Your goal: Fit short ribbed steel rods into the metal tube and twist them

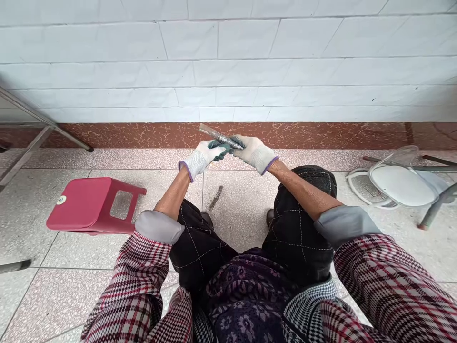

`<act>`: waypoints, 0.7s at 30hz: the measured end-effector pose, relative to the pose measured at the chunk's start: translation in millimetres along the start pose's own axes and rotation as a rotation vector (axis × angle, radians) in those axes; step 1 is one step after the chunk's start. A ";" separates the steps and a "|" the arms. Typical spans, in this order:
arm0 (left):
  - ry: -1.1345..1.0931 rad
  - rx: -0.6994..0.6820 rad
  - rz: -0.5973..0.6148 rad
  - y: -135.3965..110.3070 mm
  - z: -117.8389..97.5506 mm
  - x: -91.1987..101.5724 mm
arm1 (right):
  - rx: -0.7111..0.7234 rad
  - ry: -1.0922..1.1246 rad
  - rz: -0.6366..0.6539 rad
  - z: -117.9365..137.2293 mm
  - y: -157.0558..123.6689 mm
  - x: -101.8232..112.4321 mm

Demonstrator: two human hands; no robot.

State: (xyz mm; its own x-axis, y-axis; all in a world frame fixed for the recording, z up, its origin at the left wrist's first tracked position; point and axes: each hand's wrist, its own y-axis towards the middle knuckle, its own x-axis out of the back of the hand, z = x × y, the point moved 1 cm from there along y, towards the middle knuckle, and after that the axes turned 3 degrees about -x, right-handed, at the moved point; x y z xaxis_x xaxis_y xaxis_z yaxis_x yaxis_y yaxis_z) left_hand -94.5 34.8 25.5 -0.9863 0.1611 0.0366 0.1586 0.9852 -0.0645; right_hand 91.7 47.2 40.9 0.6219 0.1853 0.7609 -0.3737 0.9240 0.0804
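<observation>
Both hands wear white knit gloves with green-grey palms and purple cuffs, and they meet in front of my knees. Between them a silvery metal bar (217, 136) slants down to the right. Its upper left end looks flat and dull brown, and the rest is ridged, as if wound with wire or threaded. My left hand (207, 155) is closed round the bar's middle from below. My right hand (252, 150) is closed on the lower right end, with its fingertips partly hidden. On the floor below the hands lies a flat, worn strip (216, 197), whose kind I cannot make out.
A red plastic stool (84, 202) stands on the left. On the right are a small white round-topped seat (403, 183) and metal legs (437, 207). A metal frame (39, 124) leans at far left. The white tiled wall (246, 71) rises ahead.
</observation>
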 end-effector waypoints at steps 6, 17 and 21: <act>-0.123 0.069 -0.214 -0.9 -5.1 -10.0 | -0.062 -0.480 -0.013 28.6 -5.7 -4.2; -0.204 0.046 -0.131 -8.1 -20.2 5.4 | -0.207 0.764 0.264 16.3 -7.7 8.6; -0.268 0.011 -0.019 -10.8 -26.3 -0.1 | -0.220 0.727 0.162 10.8 3.1 16.7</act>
State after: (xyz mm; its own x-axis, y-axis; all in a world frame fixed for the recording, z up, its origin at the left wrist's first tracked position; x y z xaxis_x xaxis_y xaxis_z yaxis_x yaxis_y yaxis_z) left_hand -94.9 25.7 52.4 -0.9664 0.1200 -0.2275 0.1407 0.9871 -0.0770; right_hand 93.5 49.6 60.8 0.8949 0.4261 0.1323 -0.4003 0.8978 -0.1836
